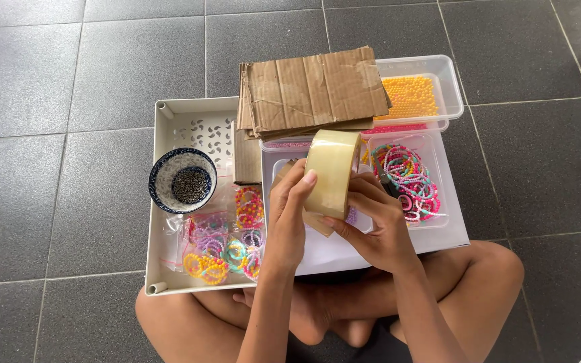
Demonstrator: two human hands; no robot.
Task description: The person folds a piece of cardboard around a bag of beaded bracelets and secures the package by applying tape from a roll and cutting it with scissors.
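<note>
**Clear-tan packing tape held in both hands over the trays**

Glossy tan tape roll stands on edge above the lap of a person sitting cross-legged on dark grey floor tiles. The left hand grips the roll's left face, thumb up along the side with its tip at the rim. The right hand closes around the roll from the right and near side, fingers curled under it. A small piece of cardboard shows just beneath the roll, between the two hands.

Behind the hands lies a white lid or shallow tray, carrying a heap of multicoloured bead bracelets on its right part. To the left sits a cream perforated tray, holding a blue-and-white patterned bowl of small dark beads, and nearer, clear bags of bright bracelets. On the far side, folded brown cardboard sheets rest across the trays, partly covering a clear plastic box filled with orange-yellow beads.
</note>
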